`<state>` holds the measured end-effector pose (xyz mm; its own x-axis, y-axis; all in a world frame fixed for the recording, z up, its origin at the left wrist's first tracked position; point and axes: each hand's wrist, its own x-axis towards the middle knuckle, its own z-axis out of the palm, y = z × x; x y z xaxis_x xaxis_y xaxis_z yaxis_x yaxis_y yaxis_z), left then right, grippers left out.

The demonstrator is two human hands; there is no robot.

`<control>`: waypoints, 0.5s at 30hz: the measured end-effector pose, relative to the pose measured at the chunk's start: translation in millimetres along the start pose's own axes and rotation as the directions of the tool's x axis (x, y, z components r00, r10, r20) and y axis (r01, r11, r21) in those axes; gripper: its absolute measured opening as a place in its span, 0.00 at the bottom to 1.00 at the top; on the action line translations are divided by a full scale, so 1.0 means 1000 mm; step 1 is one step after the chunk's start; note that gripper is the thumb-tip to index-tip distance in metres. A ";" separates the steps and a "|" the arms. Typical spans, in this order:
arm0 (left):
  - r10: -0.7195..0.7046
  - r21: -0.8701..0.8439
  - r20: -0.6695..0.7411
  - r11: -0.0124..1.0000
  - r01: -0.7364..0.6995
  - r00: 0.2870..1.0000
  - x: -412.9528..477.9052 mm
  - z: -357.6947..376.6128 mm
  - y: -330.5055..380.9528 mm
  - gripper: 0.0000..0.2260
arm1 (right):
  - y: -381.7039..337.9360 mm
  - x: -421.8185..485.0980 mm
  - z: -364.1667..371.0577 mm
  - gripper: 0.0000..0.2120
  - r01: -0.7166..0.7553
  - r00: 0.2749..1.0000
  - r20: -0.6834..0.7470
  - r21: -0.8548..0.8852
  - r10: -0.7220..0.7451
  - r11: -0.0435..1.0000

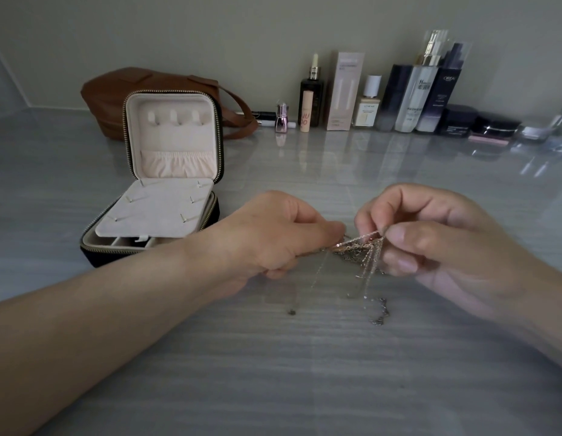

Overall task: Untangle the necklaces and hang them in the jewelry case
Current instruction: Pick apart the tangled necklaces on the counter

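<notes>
So far: early by the look of it, with no chain freed and none hung; untangling under way, all hanging left to do.
Desk (304, 372): beneath both grips, carrying the trailing chain ends.
Jewelry case (179, 140): open with lid upright, near the left grip, to its left and farther from the person; lid hooks (174, 118) bare.
Left grip (273, 237): fingers curled, tips pinching a strand at the knot's left edge.
Right grip (430, 234): thumb and forefinger closed on a bundle of strands at the knot's right edge, other fingers curled beneath.
Necklaces (358, 247): fine silver and rose-toned chains bunched in one knot between the two grips, stretched from pinch to pinch; clear of the desk or resting on it, impossible to tell.
Loose ends (380, 316): hanging from the knot toward the person, touching the desk below the right grip.
Small clasp (292, 312): on the desk, just below the left grip.
</notes>
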<state>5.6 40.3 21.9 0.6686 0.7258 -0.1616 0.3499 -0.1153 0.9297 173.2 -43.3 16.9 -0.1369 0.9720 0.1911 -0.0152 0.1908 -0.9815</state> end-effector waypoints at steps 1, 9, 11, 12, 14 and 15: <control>0.003 -0.004 0.001 1.000 -0.003 1.000 0.000 0.000 0.000 0.10 | 0.001 0.001 -0.001 0.04 -0.025 1.000 0.002 0.023 0.025 0.999; 0.015 0.010 0.000 1.000 -0.015 1.000 0.001 0.000 -0.001 0.10 | 0.002 0.001 0.002 0.02 -0.128 0.988 0.066 -0.128 0.138 0.983; 0.008 -0.005 0.000 1.000 -0.008 1.000 0.001 -0.001 -0.001 0.11 | 0.001 0.001 0.002 0.03 -0.107 0.986 0.100 -0.205 0.130 0.973; 0.004 -0.013 -0.002 1.000 -0.004 1.000 0.001 -0.001 -0.001 0.11 | 0.000 0.000 0.001 0.03 -0.088 0.987 0.107 -0.239 0.116 0.967; -0.003 -0.023 -0.001 1.000 0.003 1.000 0.001 -0.001 -0.001 0.11 | -0.001 0.000 -0.001 0.03 -0.032 0.994 0.094 -0.275 0.060 0.961; -0.006 -0.027 0.001 1.000 0.006 1.000 0.001 -0.001 -0.001 0.11 | -0.001 0.000 -0.001 0.03 -0.005 0.997 0.076 -0.251 0.025 0.968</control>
<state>5.0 42.2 20.9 0.6671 0.7258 -0.1678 0.3361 -0.0922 0.9373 174.7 -43.4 18.4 -0.2122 0.9632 0.1649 0.2346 0.2141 -0.9482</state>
